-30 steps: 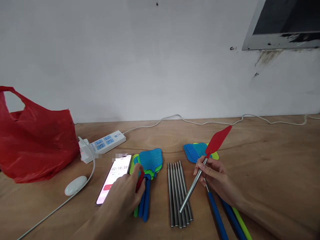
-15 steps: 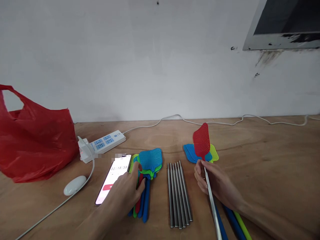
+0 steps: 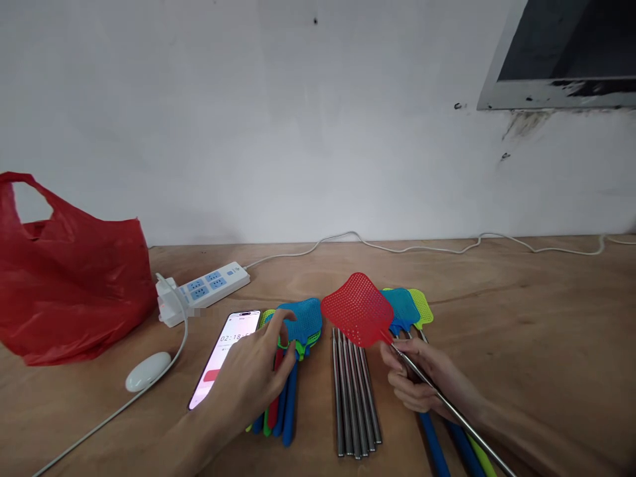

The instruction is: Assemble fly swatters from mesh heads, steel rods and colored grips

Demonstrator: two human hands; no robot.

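Observation:
My right hand [image 3: 422, 381] is closed on the thin metal rod of a red fly swatter [image 3: 358, 309], whose mesh head hangs over the top of a row of several bare metal rods [image 3: 355, 391]. Under that hand lie blue and green swatters [image 3: 410, 306] with blue and green handles. My left hand [image 3: 258, 377] rests on a pile of blue and green swatters [image 3: 301, 320], its fingers curled round a red handle [image 3: 278, 371] among blue ones.
A phone [image 3: 226, 354] with a running timer lies left of the pile. A white power strip [image 3: 209, 283], a white oval adapter [image 3: 148, 370] and cables are further left. A red plastic bag [image 3: 69, 271] sits at the left edge of the wooden table [image 3: 536, 318].
My right hand swung the red swatter from upright at the right to leaning left, its head now over the metal rods and its rod trailing down right. My left hand stayed on the pile.

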